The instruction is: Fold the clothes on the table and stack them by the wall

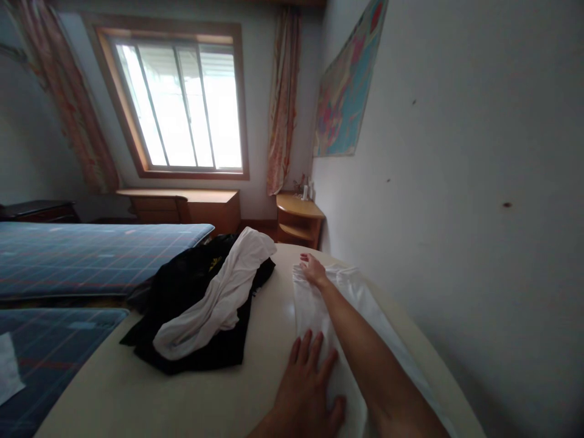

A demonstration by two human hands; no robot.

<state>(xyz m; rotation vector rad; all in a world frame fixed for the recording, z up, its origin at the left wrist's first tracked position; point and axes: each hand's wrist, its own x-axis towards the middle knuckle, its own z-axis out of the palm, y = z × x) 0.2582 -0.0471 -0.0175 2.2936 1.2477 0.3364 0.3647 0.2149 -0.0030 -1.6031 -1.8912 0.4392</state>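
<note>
A white garment point(310, 307) lies spread lengthwise on the pale round table point(269, 389); its far edge is gathered like a waistband. My left hand point(310, 380) lies flat on the near part of this garment, fingers spread, holding nothing. Farther off, my right hand point(312, 269) rests at the gathered far edge near its left corner. Its fingers are loosely bent and look apart, with no cloth visibly pinched. My right forearm crosses over the garment and hides part of it. To the left lies a crumpled white cloth point(214, 304) on top of black clothing point(182, 283).
A white wall point(456, 255) runs close along the table's right side. Left of the table are plaid blue mattresses point(91, 255), the nearer with a white piece point(6, 368) on it. A desk point(210, 198) and small corner shelf point(298, 207) stand beyond.
</note>
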